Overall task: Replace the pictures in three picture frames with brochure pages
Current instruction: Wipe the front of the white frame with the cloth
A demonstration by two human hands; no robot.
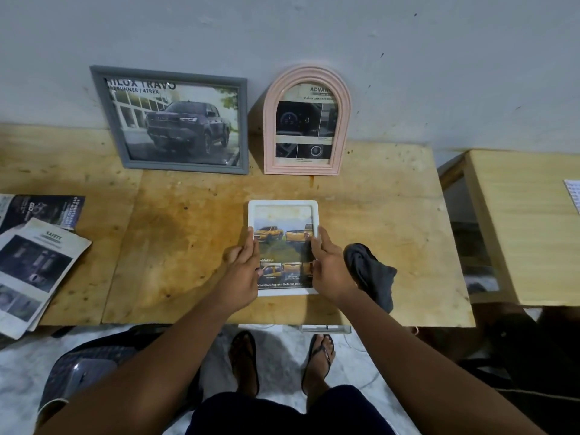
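Note:
A white rectangular frame (pixel 284 206) lies flat on the wooden table (pixel 194 246), near its front edge. Inside it sits a brochure page (pixel 284 243) with orange pickup trucks. My left hand (pixel 243 273) rests on the frame's left side and my right hand (pixel 326 265) on its right side, fingers pressing on the page's edges. Leaning against the wall behind are a grey frame (pixel 179 120) showing a dark pickup and a pink arched frame (pixel 306 122) holding a brochure page.
Brochure pages (pixel 34 262) are stacked at the table's left edge. A dark cloth (pixel 372 274) lies just right of the white frame. A second table (pixel 527 227) stands to the right, with a gap between. A plastic stool (pixel 84 368) is below left.

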